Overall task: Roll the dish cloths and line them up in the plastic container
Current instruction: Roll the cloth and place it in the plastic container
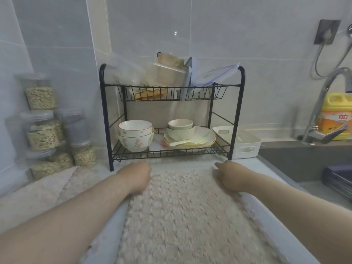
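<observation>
The yellow detergent bottle (pixel 336 101) at the far right bears an orange label (pixel 333 125) with the red characters 立白; its smaller print is too blurred to read.

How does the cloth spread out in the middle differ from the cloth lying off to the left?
The middle cloth lies flat and straight, held at its far corners; the left cloth lies slanted and untouched. The middle cloth's full width shows; an arm hides part of the left cloth. Both are beige, nubby and unrolled on the counter.
</observation>
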{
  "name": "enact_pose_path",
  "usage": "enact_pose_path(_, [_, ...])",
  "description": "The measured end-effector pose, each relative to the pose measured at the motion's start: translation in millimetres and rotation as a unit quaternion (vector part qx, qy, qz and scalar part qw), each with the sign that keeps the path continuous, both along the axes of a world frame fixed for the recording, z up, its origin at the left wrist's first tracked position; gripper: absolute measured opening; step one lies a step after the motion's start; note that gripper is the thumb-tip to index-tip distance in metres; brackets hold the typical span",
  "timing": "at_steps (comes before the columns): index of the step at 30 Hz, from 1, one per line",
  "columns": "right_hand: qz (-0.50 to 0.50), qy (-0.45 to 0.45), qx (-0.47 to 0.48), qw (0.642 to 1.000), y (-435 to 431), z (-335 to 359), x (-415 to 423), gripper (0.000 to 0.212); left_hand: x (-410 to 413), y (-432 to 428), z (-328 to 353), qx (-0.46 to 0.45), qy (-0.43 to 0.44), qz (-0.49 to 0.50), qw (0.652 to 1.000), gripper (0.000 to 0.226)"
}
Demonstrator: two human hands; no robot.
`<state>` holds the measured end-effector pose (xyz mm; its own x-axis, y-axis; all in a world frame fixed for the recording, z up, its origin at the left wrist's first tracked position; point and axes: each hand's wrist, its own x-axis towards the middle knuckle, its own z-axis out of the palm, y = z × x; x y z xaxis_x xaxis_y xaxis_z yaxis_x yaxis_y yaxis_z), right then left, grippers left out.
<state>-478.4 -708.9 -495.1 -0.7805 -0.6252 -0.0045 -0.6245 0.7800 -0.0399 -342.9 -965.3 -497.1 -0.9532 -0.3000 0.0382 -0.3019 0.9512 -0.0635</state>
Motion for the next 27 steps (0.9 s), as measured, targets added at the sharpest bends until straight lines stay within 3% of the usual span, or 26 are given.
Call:
enact_pose_path(3, [0.006, 0.005, -0.059, 0.998, -1, 5, -5, 0.018, 0, 0, 3, 0.009, 0.081, 0.001, 0.997, 0.028])
enact_pose_path(10, [-0.046, -0.009, -0.299, 0.953, 37, 26, 32, 0.013, 48, 19, 28, 0.103, 0.231, -0.017, 0.967, 0.020])
enact_pose_path(17, [-0.029, -0.030, -0.292, 0.956, 90, 15, 121, 0.017, 133, 64, 10, 0.196, 0.252, -0.010, 0.948, 0.023])
enact_pose_path(24, [-0.011, -0.007, -0.237, 0.971, 116, -14, 170, 0.026, 178, 93, -14, 0.175, 0.134, -0.025, 0.975, 0.012])
enact_pose_path(27, [-0.005, -0.002, -0.262, 0.965, 118, -19, 172, 0.031, 183, 94, -22, 0.152, 0.139, -0.017, 0.978, 0.014])
